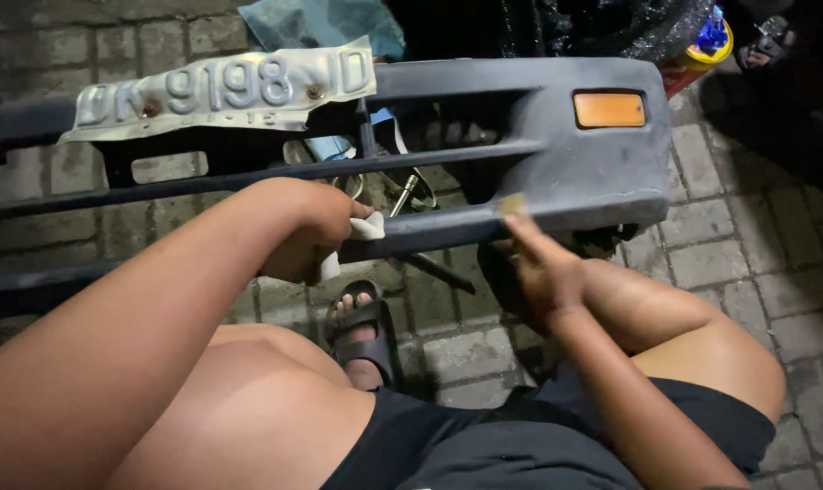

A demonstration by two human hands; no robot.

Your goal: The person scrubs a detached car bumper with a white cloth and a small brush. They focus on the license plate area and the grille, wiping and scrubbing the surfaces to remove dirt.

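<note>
— Where's the grey car bumper (557, 172)?
— On the paving, before the knees. Left hand (307, 231) clenches a white cloth (366, 227) against its lower bar; right hand (543, 263) presses small sandpaper (511, 205) there, fingers extended.

The floor (729, 263) is paved with grey rectangular blocks laid in rows, with dark joints between them. A grey car bumper (557, 181) is stood on it on edge, stretched from the left border to right of the middle. A foot in a black sandal (362, 331) is planted on the paving just below the bumper. Metal tools (407, 195) are seen lying on the blocks behind the bumper's slots. A yellow container (706, 45) is set at the upper right.
</note>
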